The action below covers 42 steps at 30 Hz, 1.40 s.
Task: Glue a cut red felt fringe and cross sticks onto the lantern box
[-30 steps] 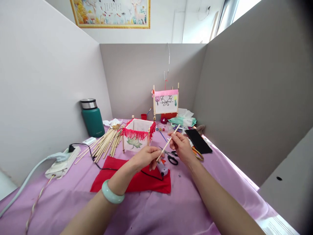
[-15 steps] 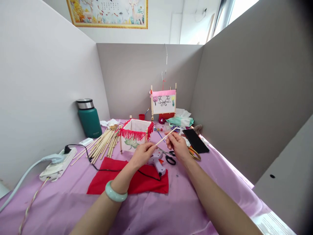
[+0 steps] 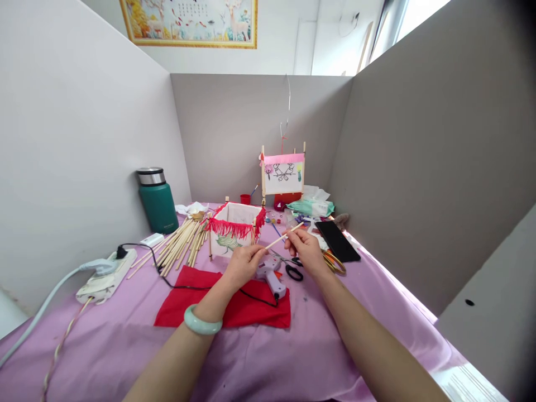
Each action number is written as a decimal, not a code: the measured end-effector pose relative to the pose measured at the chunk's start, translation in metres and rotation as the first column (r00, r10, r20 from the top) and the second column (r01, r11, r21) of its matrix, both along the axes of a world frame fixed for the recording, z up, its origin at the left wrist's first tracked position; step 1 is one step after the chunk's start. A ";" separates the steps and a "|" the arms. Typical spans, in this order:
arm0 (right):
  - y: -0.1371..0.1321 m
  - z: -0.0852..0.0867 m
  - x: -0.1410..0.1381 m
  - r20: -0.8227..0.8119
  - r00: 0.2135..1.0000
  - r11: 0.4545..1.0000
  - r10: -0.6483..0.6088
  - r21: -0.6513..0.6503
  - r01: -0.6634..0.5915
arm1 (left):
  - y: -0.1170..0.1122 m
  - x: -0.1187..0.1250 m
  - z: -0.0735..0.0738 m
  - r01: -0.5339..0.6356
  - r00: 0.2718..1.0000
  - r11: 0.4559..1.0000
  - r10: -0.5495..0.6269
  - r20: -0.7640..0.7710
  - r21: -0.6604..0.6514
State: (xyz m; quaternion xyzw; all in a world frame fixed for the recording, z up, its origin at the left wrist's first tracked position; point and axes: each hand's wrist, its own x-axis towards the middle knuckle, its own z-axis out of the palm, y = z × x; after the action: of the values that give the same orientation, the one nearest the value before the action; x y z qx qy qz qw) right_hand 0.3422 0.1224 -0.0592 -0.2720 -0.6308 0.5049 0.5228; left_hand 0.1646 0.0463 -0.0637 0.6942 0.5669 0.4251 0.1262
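Wood is held between both hands: a thin wooden stick [image 3: 278,240] is pinched at its lower end by the left hand [image 3: 245,265] and nearer its upper end by the right hand [image 3: 307,251]; each grip is narrow, with thumb and fingertips closed on the stick; the stick is tilted, rising from left to right, and is kept in the air above the table [image 3: 293,352], just in front of a small box lantern [image 3: 234,229] trimmed with red fringe. A pale green bangle [image 3: 202,322] is worn on the left wrist. Below the hands a glue gun [image 3: 273,281] is laid on a red cloth [image 3: 188,301], its black cord being trailed leftwards to a white power strip [image 3: 106,276]; black-handled scissors [image 3: 293,272] are seen just beside the gun, under the right hand. A loose heap of sticks [image 3: 180,245] is spread left of the lantern, and a green flask [image 3: 158,201] is stood upright against the left partition. A black phone [image 3: 337,240] is laid flat to the right of the right hand; farther back a finished lantern [image 3: 283,174] with a pink top band is stood upright, with a tissue pack [image 3: 312,207] near it; the table is covered with a purple sheet.
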 end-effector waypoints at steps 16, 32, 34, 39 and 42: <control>-0.002 0.003 0.002 -0.162 0.976 0.982 0.147 -0.095 -0.163 | -0.002 0.002 0.002 0.386 0.767 0.880 -0.141 0.626 -0.275; -0.005 0.000 -0.002 0.046 0.997 0.998 0.060 0.023 -0.061 | 0.006 -0.001 -0.008 0.259 0.856 0.953 -0.152 0.494 -0.155; -0.005 0.000 -0.002 0.036 0.995 0.995 0.096 0.000 -0.096 | 0.007 -0.002 -0.009 0.213 0.880 0.968 -0.130 0.457 -0.136; -0.005 0.001 -0.002 0.068 0.995 0.997 0.070 -0.032 -0.068 | 0.006 -0.002 -0.008 0.149 0.928 0.984 -0.105 0.357 -0.097; -0.005 0.001 -0.003 0.075 0.996 0.999 0.043 -0.031 -0.040 | 0.004 0.000 -0.006 0.114 0.957 0.991 -0.092 0.276 -0.065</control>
State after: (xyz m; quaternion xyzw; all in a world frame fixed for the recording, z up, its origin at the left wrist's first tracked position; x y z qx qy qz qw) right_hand 0.3391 0.1174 -0.0587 -0.2855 -0.6481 0.5142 0.4838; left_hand 0.1649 0.0502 -0.0697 0.6520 0.5240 0.4864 0.2526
